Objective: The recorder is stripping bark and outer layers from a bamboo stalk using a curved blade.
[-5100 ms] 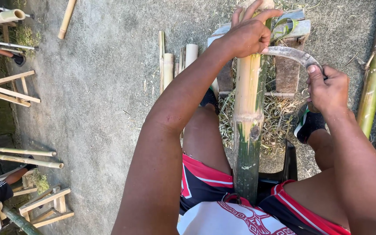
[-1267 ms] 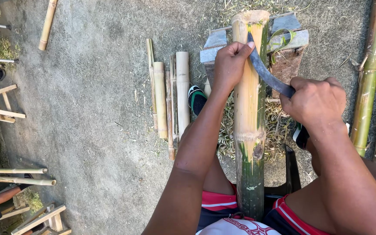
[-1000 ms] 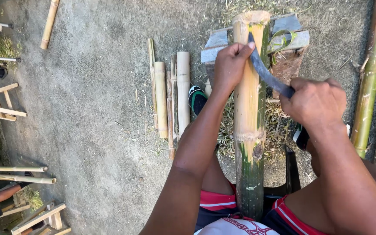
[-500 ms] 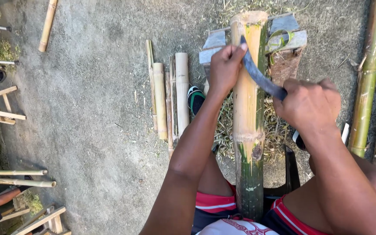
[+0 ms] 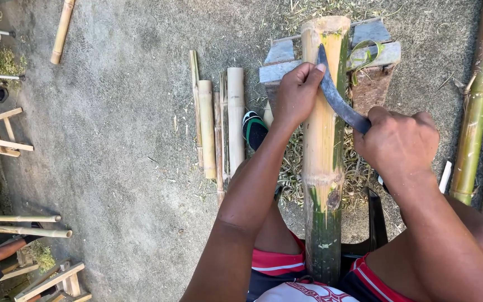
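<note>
Bamboo pole (image 5: pixel 322 140) upright between knees, top against wood block (image 5: pixel 373 84). Curved blade (image 5: pixel 336 98) on peeled face; right hand (image 5: pixel 398 142) clenched on handle, left hand (image 5: pixel 297 92) pinching blade tip. Risks: blade skids, fingers cut; pole rolls off block.

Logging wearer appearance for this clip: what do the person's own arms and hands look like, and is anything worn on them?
Both arms are bare to the frame edge: no sleeves, gloves, watch or rings visible. The left hand and right hand are uncovered. Red shorts with white stripes show at the lap.
</note>
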